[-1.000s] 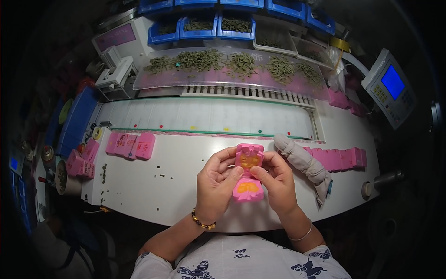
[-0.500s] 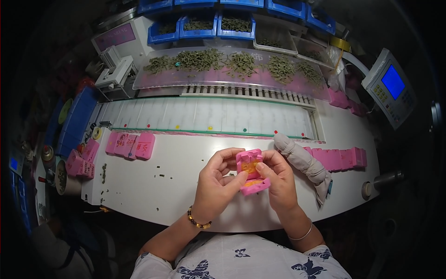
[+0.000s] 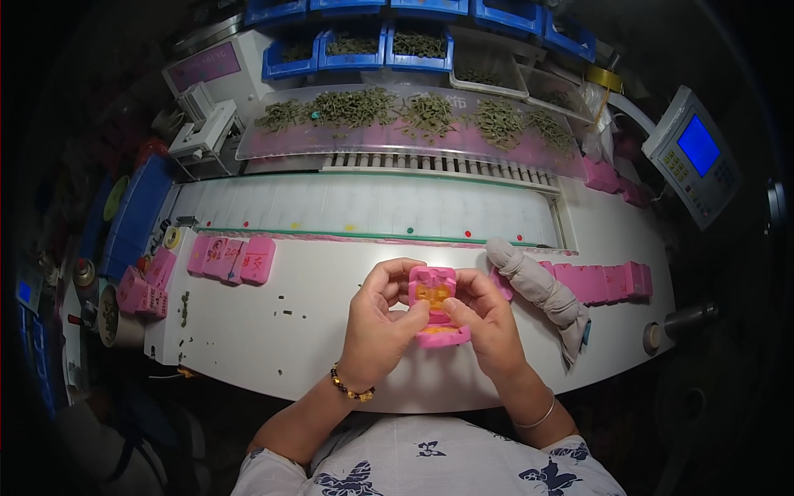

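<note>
two hands share one pink hinged mould, held just above the white counter near the body, its orange-filled halves open toward the face, likely for inspection. the left hand grips its left edge, the right hand its right, thumbs pressing inward. a stuffed grey glove lies beside more pink moulds; trays of green parts sit behind.

Mould between hands; cloth roll right; blocks left.
</note>
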Motion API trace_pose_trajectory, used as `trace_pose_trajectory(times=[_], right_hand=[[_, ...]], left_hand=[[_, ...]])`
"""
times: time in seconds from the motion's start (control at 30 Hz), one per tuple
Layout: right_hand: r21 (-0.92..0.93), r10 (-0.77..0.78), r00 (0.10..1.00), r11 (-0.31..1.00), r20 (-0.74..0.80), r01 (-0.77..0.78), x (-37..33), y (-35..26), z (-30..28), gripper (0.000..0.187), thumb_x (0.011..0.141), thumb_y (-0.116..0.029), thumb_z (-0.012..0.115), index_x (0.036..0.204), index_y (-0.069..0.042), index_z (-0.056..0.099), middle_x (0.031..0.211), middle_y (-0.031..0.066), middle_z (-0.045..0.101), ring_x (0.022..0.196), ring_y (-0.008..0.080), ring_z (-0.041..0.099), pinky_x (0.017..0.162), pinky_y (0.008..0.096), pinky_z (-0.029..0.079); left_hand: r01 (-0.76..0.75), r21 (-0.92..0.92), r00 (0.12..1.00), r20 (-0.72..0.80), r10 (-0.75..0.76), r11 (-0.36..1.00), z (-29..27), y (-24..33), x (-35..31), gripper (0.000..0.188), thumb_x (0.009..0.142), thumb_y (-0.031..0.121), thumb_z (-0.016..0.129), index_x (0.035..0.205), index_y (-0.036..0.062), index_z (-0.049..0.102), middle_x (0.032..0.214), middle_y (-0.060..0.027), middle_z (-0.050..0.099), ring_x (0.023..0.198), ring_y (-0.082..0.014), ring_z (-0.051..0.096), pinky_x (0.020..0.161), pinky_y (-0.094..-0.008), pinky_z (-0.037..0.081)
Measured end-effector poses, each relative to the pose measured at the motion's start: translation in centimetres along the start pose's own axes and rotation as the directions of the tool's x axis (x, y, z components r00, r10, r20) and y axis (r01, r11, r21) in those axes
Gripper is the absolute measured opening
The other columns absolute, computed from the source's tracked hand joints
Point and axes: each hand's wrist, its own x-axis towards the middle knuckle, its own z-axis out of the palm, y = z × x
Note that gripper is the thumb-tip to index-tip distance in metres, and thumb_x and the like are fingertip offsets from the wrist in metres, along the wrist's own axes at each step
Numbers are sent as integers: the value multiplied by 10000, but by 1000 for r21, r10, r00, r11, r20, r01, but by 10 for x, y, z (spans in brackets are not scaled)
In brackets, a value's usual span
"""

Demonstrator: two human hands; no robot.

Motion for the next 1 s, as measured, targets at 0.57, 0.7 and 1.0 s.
trace_pose_trajectory(times=[0.57,0.7,1.0], right_hand=[[217,96,994,973,-56,-82,-1,3,-1,179,923,-88,560,1084,-12,543,1002,36,591,909,75,558,849,238,458],[112,130,991,985,19,-131,0,3,-1,260,896,-56,603,1137,-20,512,1069,52,582,943,90,565,870,253,463],[53,118,993,992,16,-119,0,8,-5,318,880,17,595,1175,8,476,1098,88,561,1015,113,552,887,263,493]], left_hand=[[-68,38,997,34,66,997,4,2,-3,383,829,-55,562,1203,-27,484,1126,-108,559,1043,-133,567,799,-235,554],[-62,-25,998,-7,61,998,0,5,-1,382,832,-61,555,1204,-43,468,1143,-119,545,1056,-133,558,812,-235,549],[-29,-7,997,70,29,1000,-2,5,-2,473,826,-75,566,1269,-36,403,1199,-141,502,1134,-167,517,953,-291,476]])
